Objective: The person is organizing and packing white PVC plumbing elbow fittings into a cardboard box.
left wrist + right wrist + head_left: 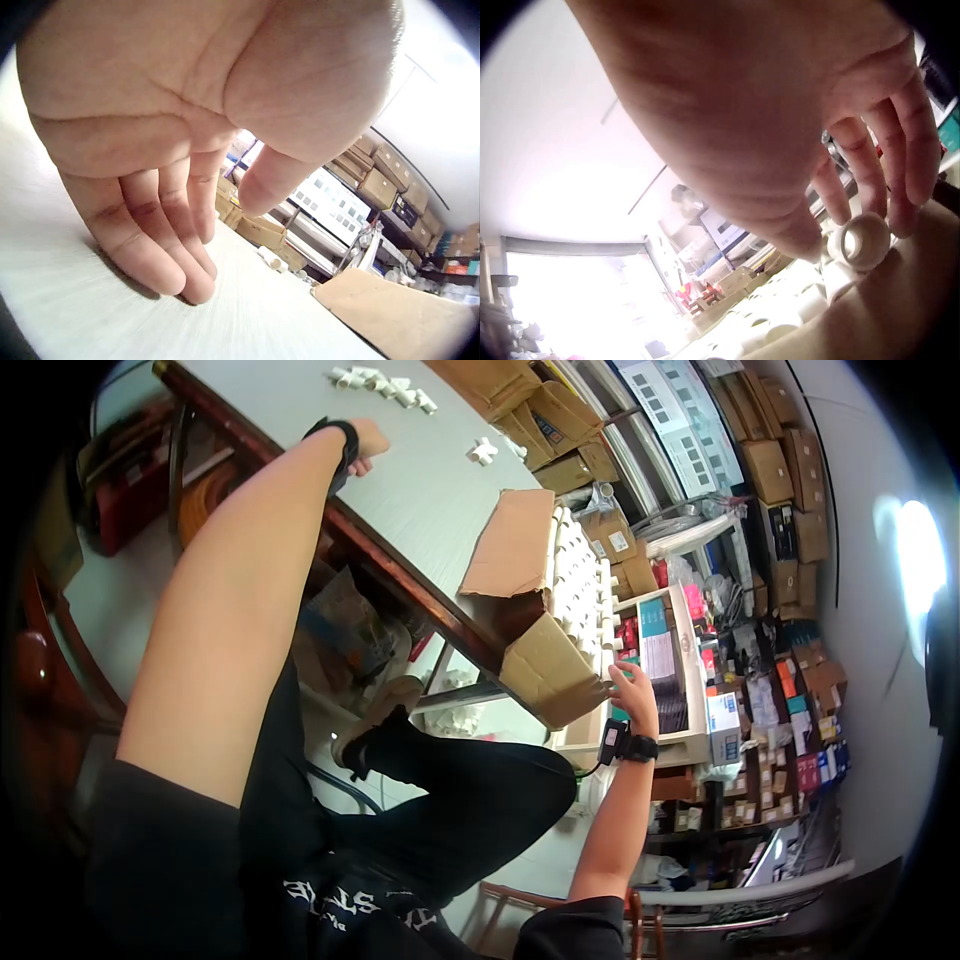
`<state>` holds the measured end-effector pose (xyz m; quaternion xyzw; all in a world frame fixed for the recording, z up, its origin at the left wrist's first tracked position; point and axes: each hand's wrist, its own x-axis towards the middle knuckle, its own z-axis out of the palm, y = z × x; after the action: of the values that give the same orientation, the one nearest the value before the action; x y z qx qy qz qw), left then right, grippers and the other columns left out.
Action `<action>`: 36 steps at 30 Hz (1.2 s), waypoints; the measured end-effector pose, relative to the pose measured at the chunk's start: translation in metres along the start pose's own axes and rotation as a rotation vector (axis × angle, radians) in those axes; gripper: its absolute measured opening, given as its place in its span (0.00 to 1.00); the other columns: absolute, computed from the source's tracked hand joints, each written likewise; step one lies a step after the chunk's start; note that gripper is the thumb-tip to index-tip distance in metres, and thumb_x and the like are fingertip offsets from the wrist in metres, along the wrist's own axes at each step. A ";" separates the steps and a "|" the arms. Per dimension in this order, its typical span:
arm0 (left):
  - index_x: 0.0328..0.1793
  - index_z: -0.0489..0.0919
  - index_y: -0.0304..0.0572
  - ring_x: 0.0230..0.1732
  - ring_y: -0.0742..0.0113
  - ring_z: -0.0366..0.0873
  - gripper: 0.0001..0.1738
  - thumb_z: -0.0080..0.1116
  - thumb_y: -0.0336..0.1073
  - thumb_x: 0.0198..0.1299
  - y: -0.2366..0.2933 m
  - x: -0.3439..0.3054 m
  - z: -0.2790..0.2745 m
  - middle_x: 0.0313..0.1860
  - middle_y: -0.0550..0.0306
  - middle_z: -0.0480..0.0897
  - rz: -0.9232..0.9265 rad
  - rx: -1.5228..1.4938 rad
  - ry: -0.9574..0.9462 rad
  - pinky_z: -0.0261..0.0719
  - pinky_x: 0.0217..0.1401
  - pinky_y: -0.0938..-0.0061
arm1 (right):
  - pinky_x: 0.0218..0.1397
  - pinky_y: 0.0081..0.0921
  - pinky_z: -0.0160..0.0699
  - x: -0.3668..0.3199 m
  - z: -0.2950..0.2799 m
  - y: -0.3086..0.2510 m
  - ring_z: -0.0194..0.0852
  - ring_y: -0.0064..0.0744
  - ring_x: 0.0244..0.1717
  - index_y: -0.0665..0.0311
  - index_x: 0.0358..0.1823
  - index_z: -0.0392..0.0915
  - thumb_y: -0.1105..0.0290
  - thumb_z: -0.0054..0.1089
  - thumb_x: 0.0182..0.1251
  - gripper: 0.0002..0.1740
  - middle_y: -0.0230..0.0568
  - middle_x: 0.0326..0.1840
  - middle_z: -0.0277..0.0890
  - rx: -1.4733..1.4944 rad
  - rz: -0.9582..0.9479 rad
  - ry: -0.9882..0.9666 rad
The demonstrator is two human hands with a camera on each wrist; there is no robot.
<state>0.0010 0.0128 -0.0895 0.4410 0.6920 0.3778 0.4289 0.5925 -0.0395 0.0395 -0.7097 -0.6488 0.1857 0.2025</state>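
Note:
My left hand (369,442) rests on the grey tabletop (67,285), its loosely bent fingers (154,262) touching the surface and nothing in the palm. At the open cardboard box (555,670), my right hand (635,698) reaches over the side. In the right wrist view its thumb and fingers (866,165) are bent about a short white pipe fitting (864,241) with a round opening, at the top of the packed fittings. Many more white pipe fittings (578,575) fill the box in rows.
White fittings (385,388) lie in a row at the table's far side, with a small cluster (483,452) nearer the box. A wooden tray (685,645) with dark packed items stands right of the box. Cardboard boxes (560,420) line the back. My knee (530,775) is below the table edge.

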 end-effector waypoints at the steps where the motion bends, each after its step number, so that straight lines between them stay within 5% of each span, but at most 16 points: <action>1: 0.46 0.78 0.30 0.28 0.59 0.84 0.19 0.45 0.40 0.62 -0.003 0.002 0.001 0.38 0.42 0.85 -0.005 0.006 0.054 0.77 0.21 0.69 | 0.30 0.22 0.77 0.007 0.001 0.010 0.79 0.24 0.30 0.70 0.55 0.75 0.60 0.66 0.64 0.25 0.40 0.33 0.81 -0.014 -0.051 -0.024; 8: 0.40 0.77 0.31 0.22 0.62 0.80 0.17 0.45 0.40 0.63 -0.009 -0.005 -0.013 0.31 0.45 0.83 -0.009 0.089 0.013 0.75 0.19 0.69 | 0.37 0.28 0.82 0.019 0.010 0.020 0.83 0.33 0.33 0.73 0.51 0.78 0.59 0.68 0.58 0.26 0.50 0.37 0.83 -0.053 -0.122 0.100; 10: 0.39 0.77 0.30 0.21 0.62 0.79 0.17 0.46 0.40 0.63 -0.014 -0.009 -0.020 0.30 0.45 0.83 -0.004 0.161 0.011 0.75 0.19 0.68 | 0.38 0.31 0.82 0.039 0.016 0.039 0.84 0.36 0.33 0.72 0.52 0.77 0.59 0.67 0.57 0.27 0.53 0.37 0.82 -0.200 -0.280 0.207; 12: 0.38 0.76 0.30 0.21 0.62 0.78 0.17 0.46 0.41 0.63 -0.020 -0.013 -0.028 0.29 0.46 0.82 0.030 0.245 0.047 0.76 0.20 0.66 | 0.43 0.34 0.81 0.015 0.017 0.016 0.84 0.41 0.37 0.69 0.51 0.77 0.57 0.67 0.56 0.26 0.53 0.37 0.83 -0.148 -0.133 0.166; 16: 0.50 0.72 0.31 0.21 0.62 0.79 0.19 0.47 0.41 0.65 -0.022 -0.025 -0.043 0.33 0.47 0.82 0.016 0.295 0.010 0.77 0.21 0.64 | 0.45 0.35 0.81 0.021 0.021 0.021 0.84 0.44 0.38 0.65 0.50 0.76 0.55 0.69 0.54 0.27 0.53 0.39 0.83 -0.179 -0.111 0.206; 20: 0.50 0.72 0.36 0.21 0.63 0.78 0.16 0.50 0.42 0.65 -0.021 -0.037 -0.052 0.33 0.49 0.81 -0.027 0.249 0.002 0.77 0.21 0.68 | 0.53 0.36 0.78 0.033 0.020 0.035 0.82 0.47 0.48 0.64 0.47 0.79 0.52 0.70 0.51 0.27 0.52 0.45 0.83 -0.233 -0.190 0.238; 23: 0.48 0.75 0.30 0.24 0.60 0.80 0.19 0.47 0.43 0.65 -0.023 -0.044 -0.055 0.34 0.47 0.83 0.000 0.256 0.057 0.80 0.24 0.64 | 0.49 0.35 0.77 0.035 0.012 0.032 0.81 0.44 0.43 0.66 0.44 0.80 0.52 0.68 0.56 0.25 0.53 0.39 0.83 -0.206 -0.227 0.175; 26: 0.50 0.74 0.33 0.24 0.61 0.80 0.20 0.47 0.44 0.65 -0.025 -0.042 -0.060 0.35 0.48 0.83 -0.009 0.253 0.043 0.79 0.24 0.64 | 0.50 0.39 0.78 0.053 -0.006 0.024 0.82 0.54 0.45 0.72 0.38 0.82 0.51 0.58 0.61 0.26 0.60 0.40 0.82 -0.362 -0.221 0.162; 28: 0.51 0.74 0.34 0.23 0.63 0.78 0.18 0.47 0.43 0.65 -0.028 -0.040 -0.061 0.34 0.49 0.83 -0.021 0.203 0.041 0.77 0.22 0.66 | 0.51 0.41 0.77 0.054 -0.016 0.011 0.81 0.56 0.45 0.72 0.37 0.82 0.53 0.54 0.65 0.25 0.62 0.41 0.81 -0.309 -0.304 0.317; 30: 0.50 0.74 0.37 0.21 0.65 0.77 0.16 0.48 0.41 0.65 -0.027 -0.045 -0.060 0.33 0.50 0.82 -0.023 0.163 0.064 0.74 0.19 0.70 | 0.50 0.39 0.78 0.063 -0.022 0.000 0.83 0.49 0.44 0.69 0.43 0.83 0.55 0.56 0.65 0.22 0.54 0.43 0.84 -0.191 -0.255 0.138; 32: 0.49 0.74 0.38 0.20 0.66 0.77 0.15 0.49 0.41 0.65 -0.028 -0.046 -0.062 0.32 0.51 0.81 -0.031 0.160 0.077 0.74 0.19 0.70 | 0.36 0.29 0.81 0.061 -0.016 -0.006 0.81 0.32 0.32 0.66 0.46 0.82 0.53 0.59 0.64 0.22 0.43 0.37 0.83 -0.179 -0.256 0.031; 36: 0.47 0.75 0.38 0.20 0.67 0.76 0.14 0.50 0.41 0.64 -0.024 -0.050 -0.061 0.32 0.53 0.81 -0.062 0.175 0.098 0.75 0.21 0.70 | 0.41 0.32 0.83 0.078 0.002 -0.002 0.84 0.38 0.41 0.64 0.49 0.80 0.52 0.68 0.55 0.27 0.47 0.42 0.83 -0.228 -0.242 0.041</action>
<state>-0.0499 -0.0505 -0.0770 0.4361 0.7557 0.3239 0.3658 0.5969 0.0385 0.0391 -0.6483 -0.7421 0.0705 0.1549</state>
